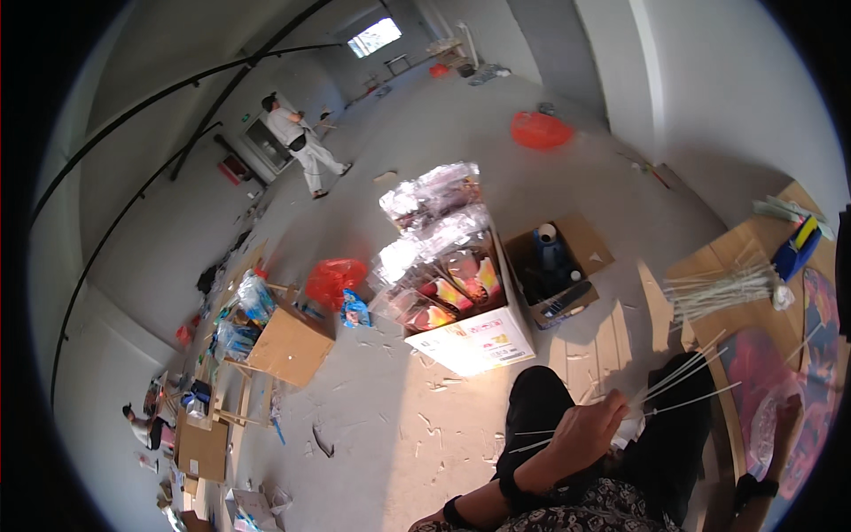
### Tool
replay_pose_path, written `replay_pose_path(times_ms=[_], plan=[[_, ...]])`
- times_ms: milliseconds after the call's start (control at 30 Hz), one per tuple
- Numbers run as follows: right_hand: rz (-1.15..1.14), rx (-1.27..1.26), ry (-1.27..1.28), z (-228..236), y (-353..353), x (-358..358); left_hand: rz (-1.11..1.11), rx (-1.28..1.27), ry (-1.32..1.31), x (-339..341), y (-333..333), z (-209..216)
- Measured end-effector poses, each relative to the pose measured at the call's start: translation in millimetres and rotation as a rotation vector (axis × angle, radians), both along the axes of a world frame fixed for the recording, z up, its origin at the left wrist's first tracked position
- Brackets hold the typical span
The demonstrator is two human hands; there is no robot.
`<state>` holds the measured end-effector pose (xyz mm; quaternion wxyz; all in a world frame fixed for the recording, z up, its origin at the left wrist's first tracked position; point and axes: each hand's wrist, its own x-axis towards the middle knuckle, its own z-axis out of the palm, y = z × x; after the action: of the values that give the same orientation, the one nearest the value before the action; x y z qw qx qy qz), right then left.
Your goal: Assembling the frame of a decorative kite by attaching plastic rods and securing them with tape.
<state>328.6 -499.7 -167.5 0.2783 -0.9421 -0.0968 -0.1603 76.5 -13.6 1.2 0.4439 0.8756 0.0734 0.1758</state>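
Observation:
My left hand (589,429) is closed in front of my lap around a bunch of thin white strands (681,379). They fan out to the right of the fist, and a few ends poke out to its left. Something white and crumpled shows just below this hand. Over the bench at the right, my right hand (789,415) has its fingers closed at the edge of a clear plastic piece (764,433). That plastic lies over a pink and blue patterned sheet (821,355). A pile of similar white strands (720,293) rests on the bench.
Ahead stands a white carton (479,348) full of shiny plastic packets, beside an open brown box (567,248) holding bottles. A blue and yellow tool (798,248) lies on the bench. Red bags (335,282) and scraps dot the floor. One person (297,133) stands far off.

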Motion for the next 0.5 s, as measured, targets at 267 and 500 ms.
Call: replay_pose_path(times_ms=[267, 500], plan=[[-0.196, -0.146, 0.108, 71.9, 92.4, -23.1, 0.040, 0.050, -0.036, 2.4, 3.3, -0.7], [-0.234, 0.201, 0.144, 84.6, 78.1, -25.1, -0.008, 0.047, 0.023, 7.3, -0.8, -8.9]])
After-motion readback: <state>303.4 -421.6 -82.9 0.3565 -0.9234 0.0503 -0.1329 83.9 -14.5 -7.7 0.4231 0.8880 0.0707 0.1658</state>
